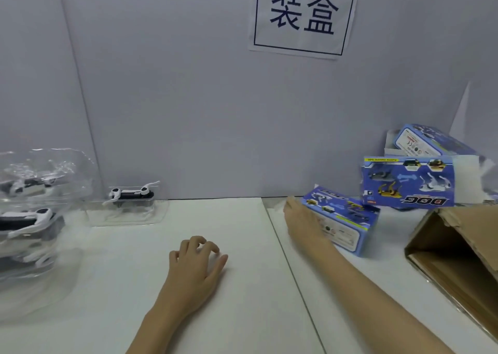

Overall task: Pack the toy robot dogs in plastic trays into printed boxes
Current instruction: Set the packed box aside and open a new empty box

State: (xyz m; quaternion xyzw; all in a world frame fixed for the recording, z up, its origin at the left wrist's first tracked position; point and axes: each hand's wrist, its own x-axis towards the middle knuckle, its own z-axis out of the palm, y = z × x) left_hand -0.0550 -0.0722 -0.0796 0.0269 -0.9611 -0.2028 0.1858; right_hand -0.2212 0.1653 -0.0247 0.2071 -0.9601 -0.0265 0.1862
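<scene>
A white-and-black toy robot dog (132, 194) lies in a clear plastic tray (126, 213) against the back wall at the left. More dogs in clear trays (29, 219) are stacked at the far left edge. A blue printed box (343, 225) sits on the table at the right; my right hand (303, 223) grips its left end. My left hand (196, 262) rests on the white table in the middle with its fingers loosely curled, holding nothing. Two more blue printed boxes (408, 182) (431, 142) stand behind at the right.
An open brown cardboard carton (458, 259) lies on its side at the right edge. A grey wall with a paper sign (303, 14) closes the back. A seam (291, 262) runs down the white table between my hands.
</scene>
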